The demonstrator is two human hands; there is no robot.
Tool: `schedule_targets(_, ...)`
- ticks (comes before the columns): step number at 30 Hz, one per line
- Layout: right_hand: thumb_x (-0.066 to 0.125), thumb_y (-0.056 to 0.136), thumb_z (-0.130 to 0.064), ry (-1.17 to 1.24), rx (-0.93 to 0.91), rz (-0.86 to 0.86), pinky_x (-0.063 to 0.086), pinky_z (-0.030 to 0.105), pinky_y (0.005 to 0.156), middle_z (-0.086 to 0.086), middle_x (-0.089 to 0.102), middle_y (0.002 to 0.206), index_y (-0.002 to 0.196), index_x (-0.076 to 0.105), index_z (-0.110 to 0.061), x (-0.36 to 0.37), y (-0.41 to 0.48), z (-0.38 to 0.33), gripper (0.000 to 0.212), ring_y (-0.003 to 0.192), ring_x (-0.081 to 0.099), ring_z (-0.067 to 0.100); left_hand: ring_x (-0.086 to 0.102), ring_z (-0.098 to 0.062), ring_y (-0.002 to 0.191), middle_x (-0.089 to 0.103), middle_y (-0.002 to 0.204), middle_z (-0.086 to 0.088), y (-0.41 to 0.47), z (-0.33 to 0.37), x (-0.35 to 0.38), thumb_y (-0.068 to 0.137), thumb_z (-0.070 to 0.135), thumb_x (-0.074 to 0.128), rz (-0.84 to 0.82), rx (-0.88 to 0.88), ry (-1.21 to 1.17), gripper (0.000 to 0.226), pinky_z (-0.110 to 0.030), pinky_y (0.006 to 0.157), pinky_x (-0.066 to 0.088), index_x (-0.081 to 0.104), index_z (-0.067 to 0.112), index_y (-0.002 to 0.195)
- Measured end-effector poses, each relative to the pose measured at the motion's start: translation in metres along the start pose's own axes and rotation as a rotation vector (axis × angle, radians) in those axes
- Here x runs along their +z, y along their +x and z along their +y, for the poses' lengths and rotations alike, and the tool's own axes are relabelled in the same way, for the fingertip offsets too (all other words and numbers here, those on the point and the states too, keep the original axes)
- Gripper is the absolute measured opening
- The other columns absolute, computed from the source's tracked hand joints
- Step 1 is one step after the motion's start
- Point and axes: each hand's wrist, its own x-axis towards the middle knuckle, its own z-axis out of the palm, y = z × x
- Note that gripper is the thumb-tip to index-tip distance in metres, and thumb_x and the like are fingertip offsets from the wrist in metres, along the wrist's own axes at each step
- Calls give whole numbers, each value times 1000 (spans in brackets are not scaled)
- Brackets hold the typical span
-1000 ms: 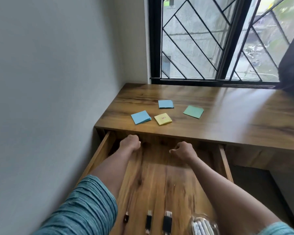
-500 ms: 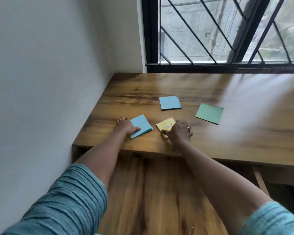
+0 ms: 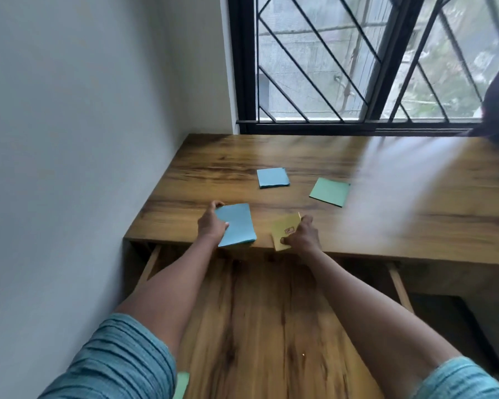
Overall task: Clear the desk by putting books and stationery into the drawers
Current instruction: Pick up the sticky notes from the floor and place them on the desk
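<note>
Short teal ribbed sleeves (image 3: pixel 121 361)

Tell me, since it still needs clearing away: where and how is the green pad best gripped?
The green pad lies flat and thin on the desk, with nothing against it. Likely best taken from above and the near side: thumb at its near edge, fingers on the far edge, pinching the stack.

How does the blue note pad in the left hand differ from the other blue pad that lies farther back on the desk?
The near blue pad is held by the left hand; nothing touches the far blue pad. The near blue pad reaches the front edge of the desk, just above the open drawer; the far blue pad lies flat farther back. Both are light blue, roughly square paper pads.
</note>
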Motion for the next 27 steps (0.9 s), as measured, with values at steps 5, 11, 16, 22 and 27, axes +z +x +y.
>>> schedule_targets(5, 72, 79, -4, 258, 128, 40, 48, 34, 92, 16, 56, 127, 131, 41, -7, -28, -60, 59, 60, 118, 55, 30, 57, -28, 114, 56, 130, -13, -80, -15, 19, 88, 1, 61, 49, 53, -87, 51, -29, 81, 48, 49, 21, 133)
schedule_targets(11, 64, 86, -3, 240, 237, 101, 52, 36, 88, 17, 54, 131, 140, 33, -10, -31, -128, 146, 63, 116, 57, 31, 55, -25, 117, 55, 133, -11, -157, -36, 64, 88, 3, 62, -80, 40, -11, 57, -29, 93, 48, 47, 26, 138)
schedule_targets(16, 59, 89, -2, 176, 286, 154, 44, 28, 71, 17, 58, 124, 140, 36, -9, -26, -153, 180, 56, 110, 60, 29, 54, -20, 118, 50, 136, -6, -189, -46, 103, 89, 7, 61, -249, 46, 51, 54, -22, 89, 47, 47, 26, 138)
schedule_targets(22, 61, 88, -4, 232, 307, 173, 45, 27, 77, 16, 53, 133, 145, 31, -10, -24, -150, 195, 65, 117, 56, 27, 50, -23, 123, 46, 139, -10, -196, -54, 137, 91, 6, 58, -345, 11, 72, 54, -27, 99, 46, 43, 23, 140)
schedule_targets(27, 62, 88, -6, 120, 308, 158, 49, 28, 85, 14, 55, 131, 144, 33, -9, -18, -142, 201, 63, 118, 57, 24, 43, -26, 132, 36, 147, -13, -195, -57, 153, 93, 13, 57, -354, -26, 138, 57, -30, 105, 41, 34, 20, 145)
